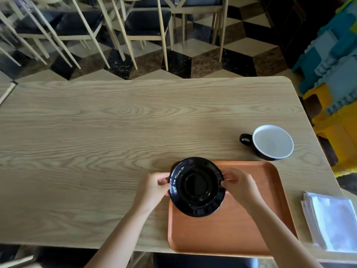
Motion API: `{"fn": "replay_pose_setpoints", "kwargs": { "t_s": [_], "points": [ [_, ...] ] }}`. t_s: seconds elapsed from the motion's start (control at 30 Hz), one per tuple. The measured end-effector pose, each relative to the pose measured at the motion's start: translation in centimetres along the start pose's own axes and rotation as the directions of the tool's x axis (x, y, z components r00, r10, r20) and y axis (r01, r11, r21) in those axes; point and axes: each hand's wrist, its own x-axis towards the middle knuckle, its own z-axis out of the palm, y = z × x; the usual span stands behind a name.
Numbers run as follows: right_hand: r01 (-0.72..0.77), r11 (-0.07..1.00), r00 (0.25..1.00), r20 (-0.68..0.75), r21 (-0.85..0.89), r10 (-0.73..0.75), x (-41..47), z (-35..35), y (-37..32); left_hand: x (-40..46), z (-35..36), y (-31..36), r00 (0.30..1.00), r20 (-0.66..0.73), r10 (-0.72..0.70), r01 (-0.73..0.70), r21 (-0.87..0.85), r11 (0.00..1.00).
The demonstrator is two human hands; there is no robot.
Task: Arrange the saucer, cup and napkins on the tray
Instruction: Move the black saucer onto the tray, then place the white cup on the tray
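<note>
A glossy black saucer [197, 186] is held over the far left corner of the orange tray [231, 229]. My left hand [152, 187] pinches its left rim and my right hand [238, 183] pinches its right rim. Whether the saucer touches the tray is not clear. A black cup [270, 142] with a white inside stands upright on the table beyond the tray's far right corner, its handle pointing left. A stack of white napkins [332, 221] lies on the table to the right of the tray.
The tray sits at the near edge of a light wooden table [96, 142]. Chairs [144, 26] stand on the patterned floor beyond the table. Blue and yellow foam blocks [336, 74] are piled at the right.
</note>
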Motion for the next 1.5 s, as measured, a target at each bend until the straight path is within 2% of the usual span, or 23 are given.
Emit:
{"fn": "replay_pose_setpoints", "kwargs": {
  "t_s": [0.3, 0.57, 0.77, 0.97, 1.07, 1.2, 1.33, 1.4, 1.5],
  "points": [
    [-0.022, 1.000, 1.000, 0.008, 0.004, 0.022, 0.4, 0.0, 0.5, 0.1, 0.5, 0.4, 0.999, -0.034, 0.023, -0.016, 0.201, 0.979],
    [0.003, 1.000, 1.000, 0.015, 0.001, -0.003, 0.6, -0.2, 0.8, 0.0, 0.6, 0.2, 0.995, -0.099, -0.006, 0.014, 0.085, 0.996],
    [0.034, 0.997, 0.999, 0.022, -0.062, -0.032, 0.2, -0.2, 0.3, 0.3, 0.7, -0.4, 0.994, -0.110, -0.023, 0.035, 0.110, 0.993],
    [0.005, 0.997, 0.998, 0.057, -0.079, -0.001, 0.5, -0.4, 0.2, 1.1, 0.2, -0.8, 0.994, -0.016, -0.112, 0.112, -0.012, 0.994],
    [-0.011, 0.997, 0.995, 0.097, -0.071, 0.018, 0.3, -1.2, 0.1, 1.3, -0.1, -0.6, 0.994, 0.040, -0.106, 0.105, 0.040, 0.994],
    [0.052, 0.989, 0.997, 0.060, -0.139, -0.044, 0.1, -4.0, -0.8, 2.2, -0.8, 1.6, 1.000, 0.008, 0.018, -0.019, 0.371, 0.928],
    [0.171, 0.967, 0.982, -0.047, -0.190, -0.183, 0.6, -8.2, -2.1, 3.8, 0.4, 6.6, 0.974, 0.051, 0.219, -0.218, 0.459, 0.861],
    [0.199, 0.939, 0.966, -0.105, -0.280, -0.236, 1.2, -10.2, -2.2, 4.5, 1.8, 9.5, 0.925, 0.093, 0.369, -0.365, 0.496, 0.788],
    [0.238, 0.816, 0.917, -0.155, -0.528, -0.368, 2.4, -12.7, -1.6, 5.6, 4.4, 13.2, 0.813, 0.143, 0.564, -0.543, 0.537, 0.646]
  ]
}}
